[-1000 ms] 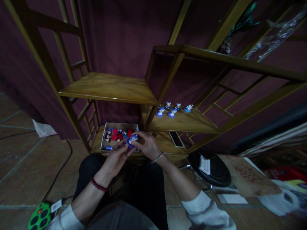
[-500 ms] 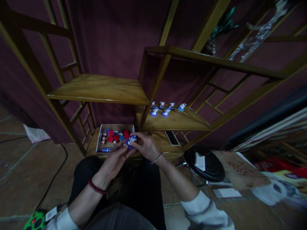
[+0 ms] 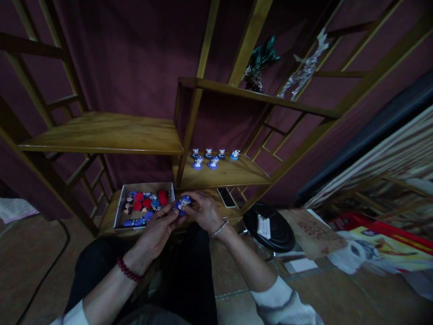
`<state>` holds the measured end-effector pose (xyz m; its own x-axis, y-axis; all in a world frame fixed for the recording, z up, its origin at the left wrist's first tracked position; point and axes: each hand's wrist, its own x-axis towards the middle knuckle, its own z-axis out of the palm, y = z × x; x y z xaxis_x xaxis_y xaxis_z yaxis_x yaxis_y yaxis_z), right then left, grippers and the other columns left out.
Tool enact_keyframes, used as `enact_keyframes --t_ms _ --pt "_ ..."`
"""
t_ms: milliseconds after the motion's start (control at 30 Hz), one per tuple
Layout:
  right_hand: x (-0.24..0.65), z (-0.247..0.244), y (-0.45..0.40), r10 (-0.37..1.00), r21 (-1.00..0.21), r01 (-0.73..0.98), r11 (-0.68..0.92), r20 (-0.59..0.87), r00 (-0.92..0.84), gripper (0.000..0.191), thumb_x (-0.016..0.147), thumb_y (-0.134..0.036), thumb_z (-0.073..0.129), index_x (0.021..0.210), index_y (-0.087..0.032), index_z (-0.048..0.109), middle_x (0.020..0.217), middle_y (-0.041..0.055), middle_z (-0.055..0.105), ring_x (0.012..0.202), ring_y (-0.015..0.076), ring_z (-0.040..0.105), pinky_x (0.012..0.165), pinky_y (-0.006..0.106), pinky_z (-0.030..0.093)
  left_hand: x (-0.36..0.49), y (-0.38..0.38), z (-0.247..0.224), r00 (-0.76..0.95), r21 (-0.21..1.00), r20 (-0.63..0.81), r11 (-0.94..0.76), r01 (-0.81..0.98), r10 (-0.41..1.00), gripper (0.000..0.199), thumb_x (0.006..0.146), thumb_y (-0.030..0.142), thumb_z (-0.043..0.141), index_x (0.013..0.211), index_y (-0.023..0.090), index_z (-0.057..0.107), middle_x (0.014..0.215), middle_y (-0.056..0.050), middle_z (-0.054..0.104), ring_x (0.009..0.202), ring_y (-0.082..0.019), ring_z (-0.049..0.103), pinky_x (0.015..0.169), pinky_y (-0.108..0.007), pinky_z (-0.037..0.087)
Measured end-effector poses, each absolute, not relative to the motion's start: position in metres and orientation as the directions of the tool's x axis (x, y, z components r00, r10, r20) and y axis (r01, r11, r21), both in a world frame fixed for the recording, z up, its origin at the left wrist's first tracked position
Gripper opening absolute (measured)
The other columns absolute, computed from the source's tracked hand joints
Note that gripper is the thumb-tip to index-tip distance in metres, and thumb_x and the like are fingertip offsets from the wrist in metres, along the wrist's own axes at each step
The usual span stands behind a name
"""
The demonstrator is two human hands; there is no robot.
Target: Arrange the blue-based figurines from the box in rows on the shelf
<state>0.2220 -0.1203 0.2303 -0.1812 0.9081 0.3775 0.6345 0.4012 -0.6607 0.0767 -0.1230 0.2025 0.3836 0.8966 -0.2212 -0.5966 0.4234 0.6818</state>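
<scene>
Between my two hands is a small purple-and-white figurine (image 3: 183,204) on a purple base. My left hand (image 3: 158,230), with a dark red bead bracelet at the wrist, pinches it low on its left side. The fingers of my right hand (image 3: 205,215) close on it from the right and top. Just left of the hands stands an open white box (image 3: 118,207) of jumbled figurines with red, blue and purple parts. On the shelf (image 3: 237,175) ahead, two purple figurines (image 3: 213,163) stand in front of a back row with several others, one on a blue base (image 3: 234,155).
A phone (image 3: 226,197) lies on the lower shelf right of my hands. Wooden posts (image 3: 189,135) divide the shelving. A plant (image 3: 259,65) and clear plastic wrap (image 3: 306,65) are higher up. At right are a black round stool (image 3: 270,228) and plastic bags (image 3: 348,253).
My view has turned to the right, so the shelves and box appear further left. Both hands still hold the purple figurine, which looks more upright now.
</scene>
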Motion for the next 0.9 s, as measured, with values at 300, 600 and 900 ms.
enact_keyframes --t_ms 300,600,900 --pt "0.264 0.247 -0.125 0.911 -0.622 0.692 0.365 0.392 -0.128 0.027 0.073 -0.024 0.061 0.100 -0.022 0.059 0.088 0.0017 0.063 0.076 0.0120 0.058 0.071 0.024 0.046 0.122 -0.116 0.215 0.378 0.777 -0.225 0.399 -0.486 0.898 0.020 0.061 0.016 0.067 0.081 0.012 0.064 0.079 -0.004 0.064 0.065 -0.010 0.056 0.060 -0.021 0.044" --pt "0.311 0.263 -0.116 0.900 -0.533 0.778 0.334 0.425 -0.095 0.031 0.073 -0.021 0.059 0.104 -0.022 0.058 0.093 0.0022 0.063 0.074 0.0121 0.058 0.072 0.024 0.046 0.169 -0.105 0.239 0.412 0.739 -0.184 0.402 -0.541 0.893 0.014 0.065 0.002 0.054 0.073 0.011 0.061 0.082 -0.005 0.063 0.073 -0.011 0.058 0.074 -0.024 0.047" --pt "0.375 0.271 -0.088 0.907 -0.509 0.812 0.285 0.418 -0.056 0.031 0.073 -0.024 0.059 0.103 -0.020 0.058 0.082 0.0011 0.063 0.069 0.0126 0.057 0.068 0.025 0.045 0.229 -0.089 0.261 0.420 0.719 -0.156 0.395 -0.572 0.894 0.024 0.062 -0.008 0.044 0.067 0.012 0.055 0.075 -0.003 0.063 0.076 -0.011 0.059 0.086 -0.030 0.044"
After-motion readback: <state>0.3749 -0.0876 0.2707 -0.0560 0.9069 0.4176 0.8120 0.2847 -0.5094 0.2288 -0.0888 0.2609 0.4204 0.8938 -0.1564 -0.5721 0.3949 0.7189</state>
